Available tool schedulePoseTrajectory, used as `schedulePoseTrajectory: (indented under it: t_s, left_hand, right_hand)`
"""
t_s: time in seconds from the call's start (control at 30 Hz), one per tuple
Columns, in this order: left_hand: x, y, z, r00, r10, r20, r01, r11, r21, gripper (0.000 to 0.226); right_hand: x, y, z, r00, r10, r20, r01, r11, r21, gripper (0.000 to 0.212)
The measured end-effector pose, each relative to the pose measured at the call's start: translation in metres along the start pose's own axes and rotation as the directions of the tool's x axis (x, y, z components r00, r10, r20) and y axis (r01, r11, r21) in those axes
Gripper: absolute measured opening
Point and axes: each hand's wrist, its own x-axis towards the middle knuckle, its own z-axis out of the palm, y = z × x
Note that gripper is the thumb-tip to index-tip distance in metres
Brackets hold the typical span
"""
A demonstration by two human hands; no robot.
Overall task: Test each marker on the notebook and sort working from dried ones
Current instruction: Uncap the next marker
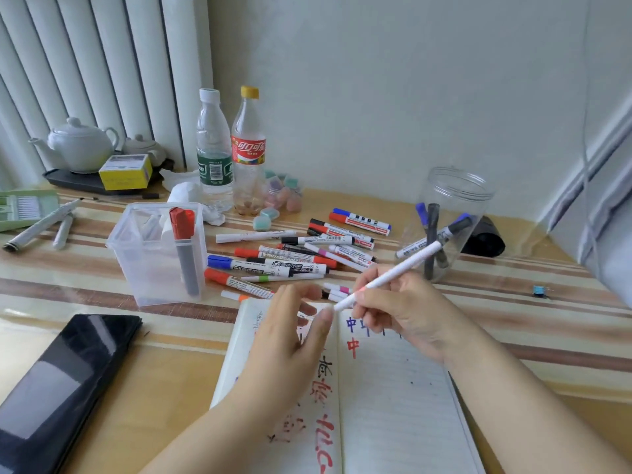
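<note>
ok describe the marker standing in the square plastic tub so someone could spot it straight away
Start at the open notebook near the front of the table, then look up and left to the clear square tub. One marker stands upright inside it: grey barrel, red cap on top, while the other markers nearby lie flat on the table.

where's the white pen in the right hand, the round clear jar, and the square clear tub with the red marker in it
white pen (393, 273): head view, middle of its barrel
round clear jar (473, 196): head view, upper wall below the rim
square clear tub (143, 265): head view, bare front wall
</note>
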Motion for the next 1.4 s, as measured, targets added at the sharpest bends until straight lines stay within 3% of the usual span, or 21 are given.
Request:
schedulePoseTrajectory:
  t_s: [0.13,0.2,0.3,0.37,0.4,0.43,0.47,0.5,0.53,0.57,0.6,0.77,0.8,0.9,1.07,1.27,1.3,1.37,1.4]
  left_hand:
    - [-0.008,0.002,0.011,0.975,0.127,0.183,-0.138,0.989,0.045,0.031]
    - [-0.011,0.001,0.016,0.965,0.143,0.221,-0.167,0.981,0.096,0.037]
    - [-0.012,0.003,0.015,0.977,0.103,0.189,-0.129,0.983,0.132,0.032]
    - [-0.010,0.007,0.010,0.981,0.049,0.188,-0.081,0.983,0.164,0.020]
    - [-0.009,0.008,0.008,0.981,0.033,0.190,-0.069,0.980,0.189,0.019]
    - [-0.009,0.006,0.007,0.980,0.030,0.195,-0.071,0.976,0.207,0.018]
    - [-0.009,0.004,0.006,0.975,0.045,0.216,-0.096,0.969,0.228,0.017]
    - [-0.008,0.003,0.007,0.966,0.091,0.241,-0.150,0.959,0.238,0.019]
    - [-0.008,0.001,0.008,0.946,0.146,0.290,-0.223,0.940,0.257,0.022]
    - [-0.008,-0.002,0.009,0.921,0.178,0.346,-0.280,0.921,0.269,0.021]
    - [-0.010,-0.003,0.010,0.898,0.180,0.401,-0.305,0.913,0.272,0.019]
    - [-0.013,-0.006,0.015,0.839,0.176,0.514,-0.417,0.814,0.403,0.033]
    - [-0.012,-0.006,0.015,0.834,0.184,0.520,-0.436,0.796,0.419,0.032]
    - [-0.011,-0.007,0.011,0.823,0.184,0.538,-0.410,0.847,0.338,0.031]
    - [-0.012,-0.011,0.010,0.817,0.193,0.544,-0.375,0.894,0.245,0.035]
    - [-0.005,-0.007,-0.001,0.859,0.119,0.498,-0.273,0.929,0.250,0.045]
    - [-0.005,-0.006,-0.002,0.867,0.103,0.487,-0.256,0.932,0.258,0.046]
    - [-0.005,-0.005,-0.002,0.875,0.114,0.470,-0.257,0.933,0.253,0.042]
    - [-0.005,-0.005,-0.002,0.868,0.149,0.474,-0.289,0.927,0.238,0.040]
  right_hand:
    - [-0.035,0.028,0.000,0.998,0.044,0.033,-0.048,0.991,0.125,0.006]
    - [-0.043,0.038,0.002,0.998,0.053,0.020,-0.055,0.992,0.118,0.017]
    - [-0.047,0.049,0.003,0.993,0.075,-0.093,-0.071,0.997,0.041,0.027]
    - [-0.053,0.055,0.001,0.971,-0.053,-0.235,0.024,0.992,-0.124,0.033]
    - [-0.056,0.059,-0.002,0.925,-0.237,-0.299,0.147,0.944,-0.295,0.036]
    - [-0.059,0.061,-0.005,0.833,-0.468,-0.296,0.275,0.814,-0.512,0.036]
    - [-0.062,0.062,-0.008,0.713,-0.671,-0.203,0.349,0.590,-0.728,0.029]
    - [-0.062,0.061,-0.010,0.624,-0.780,-0.054,0.357,0.345,-0.868,0.020]
    - [-0.060,0.062,-0.009,0.593,-0.801,0.088,0.335,0.146,-0.931,0.019]
    - [-0.056,0.065,-0.008,0.605,-0.774,0.186,0.320,0.022,-0.947,0.025]
    - [-0.052,0.068,-0.007,0.644,-0.729,0.234,0.309,-0.032,-0.950,0.030]
    - [-0.046,0.084,-0.002,0.768,-0.582,0.267,0.260,-0.098,-0.961,0.005]
    - [-0.047,0.085,-0.002,0.782,-0.563,0.269,0.254,-0.107,-0.961,0.009]
    - [-0.050,0.086,-0.002,0.795,-0.536,0.284,0.271,-0.105,-0.957,0.010]
    - [-0.053,0.081,0.002,0.821,-0.512,0.252,0.265,-0.049,-0.963,0.037]
    - [-0.053,0.069,-0.014,0.934,-0.355,0.040,0.077,0.090,-0.993,0.060]
    - [-0.054,0.068,-0.015,0.949,-0.314,0.018,0.080,0.186,-0.979,0.058]
    - [-0.060,0.064,-0.018,0.988,-0.151,-0.043,0.049,0.557,-0.829,0.046]
    - [-0.062,0.063,-0.022,0.992,-0.122,-0.040,0.054,0.679,-0.733,0.036]
